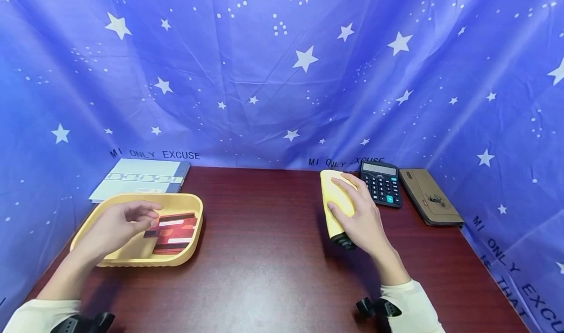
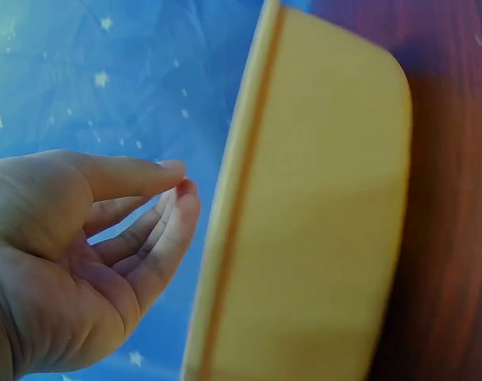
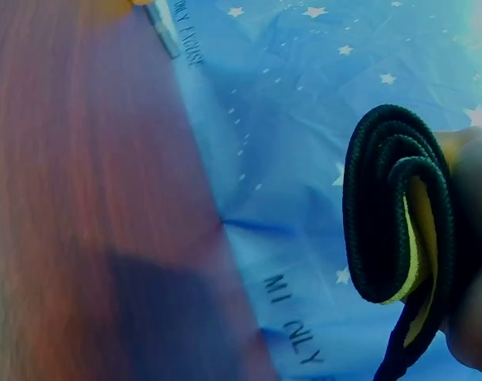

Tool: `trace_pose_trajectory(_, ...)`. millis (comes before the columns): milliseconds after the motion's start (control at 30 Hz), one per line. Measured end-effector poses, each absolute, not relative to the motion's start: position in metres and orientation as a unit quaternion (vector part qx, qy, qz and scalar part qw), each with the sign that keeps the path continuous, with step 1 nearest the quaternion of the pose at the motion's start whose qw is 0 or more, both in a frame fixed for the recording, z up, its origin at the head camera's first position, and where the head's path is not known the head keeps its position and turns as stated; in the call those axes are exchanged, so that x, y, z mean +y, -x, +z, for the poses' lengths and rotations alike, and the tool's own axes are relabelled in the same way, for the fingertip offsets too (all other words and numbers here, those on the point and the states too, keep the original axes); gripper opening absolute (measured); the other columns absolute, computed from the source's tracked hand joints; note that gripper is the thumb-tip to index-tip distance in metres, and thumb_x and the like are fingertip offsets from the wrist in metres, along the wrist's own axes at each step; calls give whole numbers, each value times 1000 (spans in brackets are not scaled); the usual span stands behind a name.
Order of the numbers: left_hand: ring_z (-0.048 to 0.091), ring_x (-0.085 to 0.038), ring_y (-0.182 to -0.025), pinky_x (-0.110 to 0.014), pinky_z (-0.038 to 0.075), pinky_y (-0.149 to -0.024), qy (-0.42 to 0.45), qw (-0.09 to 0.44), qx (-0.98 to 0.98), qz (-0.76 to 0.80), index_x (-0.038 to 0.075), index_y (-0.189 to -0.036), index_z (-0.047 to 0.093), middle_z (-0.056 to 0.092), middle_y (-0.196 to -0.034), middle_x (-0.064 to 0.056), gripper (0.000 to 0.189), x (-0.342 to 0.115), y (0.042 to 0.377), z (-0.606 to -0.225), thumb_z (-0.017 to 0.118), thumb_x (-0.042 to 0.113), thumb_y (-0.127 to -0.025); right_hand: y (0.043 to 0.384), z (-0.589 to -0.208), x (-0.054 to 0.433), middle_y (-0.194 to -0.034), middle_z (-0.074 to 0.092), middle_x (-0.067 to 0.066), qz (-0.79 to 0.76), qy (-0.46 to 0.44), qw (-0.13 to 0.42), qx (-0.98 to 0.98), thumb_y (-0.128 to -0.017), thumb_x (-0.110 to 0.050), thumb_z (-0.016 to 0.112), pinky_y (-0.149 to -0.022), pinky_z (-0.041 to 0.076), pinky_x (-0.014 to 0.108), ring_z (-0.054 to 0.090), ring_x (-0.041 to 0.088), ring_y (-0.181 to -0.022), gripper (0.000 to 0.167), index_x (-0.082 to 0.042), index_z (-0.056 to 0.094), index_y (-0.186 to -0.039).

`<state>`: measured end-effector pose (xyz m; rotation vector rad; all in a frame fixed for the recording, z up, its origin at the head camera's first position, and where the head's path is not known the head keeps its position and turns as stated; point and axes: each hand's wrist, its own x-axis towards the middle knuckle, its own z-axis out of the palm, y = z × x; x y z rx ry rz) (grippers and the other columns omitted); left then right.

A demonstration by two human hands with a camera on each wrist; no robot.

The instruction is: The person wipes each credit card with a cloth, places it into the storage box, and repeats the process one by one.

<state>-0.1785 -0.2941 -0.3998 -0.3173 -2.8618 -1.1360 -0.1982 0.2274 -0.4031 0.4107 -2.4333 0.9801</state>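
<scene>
My right hand grips a folded yellow cloth above the right half of the table, with thumb and fingers on its sides. Dark edging at the cloth's near end shows its layered folds in the right wrist view. On the left, my left hand hovers over a yellow plastic basket. Its fingers are loosely bent, thumb close to the fingertips, and I see nothing held in it. Red cards with dark stripes and white strips lie inside the basket, partly hidden behind the fingers.
Behind the basket lies a pale notebook. A black calculator is beyond the right hand, beside a brown wallet-like case. A blue star-printed curtain borders the dark red wooden table.
</scene>
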Motion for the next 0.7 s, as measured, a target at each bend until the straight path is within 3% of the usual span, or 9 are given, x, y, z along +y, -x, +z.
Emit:
trace_pose_trajectory(167, 70, 1, -87, -16, 59, -68, 138, 63, -917, -369, 5, -118, 74, 78, -108, -16, 26, -270, 186, -390, 74, 6, -93, 201, -416, 247, -152, 51, 9, 312, -152, 222, -911, -88, -17, 78, -90, 54, 55, 53, 32, -135, 55, -21, 63, -141)
trace_pose_trajectory(400, 72, 1, -88, -23, 62, -64, 134, 24, -900, -415, 8, -122, 72, 76, -114, -17, 25, -239, 193, -380, 70, 14, -98, 206, -445, 277, -151, 50, 11, 256, -129, 174, -942, -90, -23, 77, -81, 58, 59, 58, 34, -131, 54, -20, 62, -141)
trace_pose_trajectory(500, 72, 0, -87, -22, 63, -69, 133, 30, -900, -413, 11, -120, 73, 77, -112, -14, 23, -231, 195, -377, 70, 17, -99, 209, -455, 286, -152, 50, 11, 240, -120, 141, -953, -91, -25, 76, -76, 58, 57, 63, 37, -124, 54, -19, 61, -143)
trace_pose_trajectory(700, 75, -20, -91, -21, 62, -72, 139, 81, -909, -384, 18, -116, 74, 77, -108, -7, 18, -214, 201, -368, 70, 26, -100, 207, -461, 294, -152, 48, 10, 199, -115, 69, -971, -95, -32, 72, -71, 57, 54, 68, 38, -110, 57, -17, 55, -147)
